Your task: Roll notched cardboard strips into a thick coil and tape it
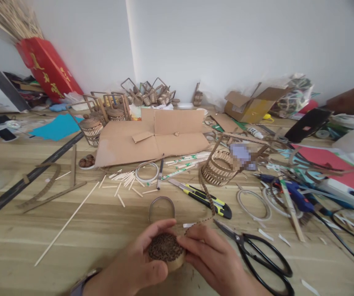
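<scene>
At the table's front edge, my left hand [135,261] is closed around a round, flat coil of brown corrugated cardboard [165,247]. Its ridged, spiral-like face points up, and a smooth tan band shows on its side. The fingers of my right hand [210,253] pinch a narrow corrugated cardboard strip [207,195] against the coil's right side. From there the strip runs up over a yellow-and-black utility knife [206,199] towards a small slatted basket [220,167]. Just beyond my left fingertips stands a thin ring [161,209]. Black-handled scissors [257,255] lie right of my right hand.
A blue glue gun [299,197] and tape rolls [253,204] lie on the right. Short wooden sticks [127,179] are scattered mid-table near a folded cardboard sheet [124,142]. Several small baskets [92,129] stand behind. A long thin stick [67,224] lies left.
</scene>
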The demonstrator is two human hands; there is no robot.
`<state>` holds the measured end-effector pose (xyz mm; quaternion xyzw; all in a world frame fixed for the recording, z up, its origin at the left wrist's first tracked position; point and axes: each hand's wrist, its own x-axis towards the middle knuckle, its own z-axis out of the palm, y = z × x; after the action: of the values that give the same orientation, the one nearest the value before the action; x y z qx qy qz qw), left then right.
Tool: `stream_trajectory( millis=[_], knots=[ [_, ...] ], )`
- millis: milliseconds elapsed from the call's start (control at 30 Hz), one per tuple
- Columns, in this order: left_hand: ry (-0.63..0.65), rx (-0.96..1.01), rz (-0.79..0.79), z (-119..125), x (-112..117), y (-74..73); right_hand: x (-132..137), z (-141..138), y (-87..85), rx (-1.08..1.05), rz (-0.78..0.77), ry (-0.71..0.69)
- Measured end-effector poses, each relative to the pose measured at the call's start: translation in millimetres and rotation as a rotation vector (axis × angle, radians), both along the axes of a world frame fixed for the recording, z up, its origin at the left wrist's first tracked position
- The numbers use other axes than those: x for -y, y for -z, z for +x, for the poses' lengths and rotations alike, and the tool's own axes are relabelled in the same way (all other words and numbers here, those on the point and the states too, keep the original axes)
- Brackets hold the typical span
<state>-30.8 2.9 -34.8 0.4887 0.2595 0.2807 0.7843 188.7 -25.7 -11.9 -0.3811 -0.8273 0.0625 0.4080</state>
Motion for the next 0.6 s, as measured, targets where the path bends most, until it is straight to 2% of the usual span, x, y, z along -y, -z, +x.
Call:
stream_trajectory(
  millis=[267, 333, 467, 600],
  knots=[
    [0.088, -0.019, 0.049, -5, 0, -16.3, -1, -3, -2.7, -0.078, 0.022, -0.040],
    [0.080, -0.042, 0.032, -3, -1, -15.7, -1, -4, -5.0, -0.059, 0.041, -0.012],
    [-0.026, -0.030, 0.002, 3, -4, -8.8, -4, -5, -8.3, 0.019, 0.091, 0.070],
    [-0.035, 0.005, -0.057, 8, -2, -5.9, -6, -6, -5.7, 0.037, 0.174, 0.077]
  ],
)
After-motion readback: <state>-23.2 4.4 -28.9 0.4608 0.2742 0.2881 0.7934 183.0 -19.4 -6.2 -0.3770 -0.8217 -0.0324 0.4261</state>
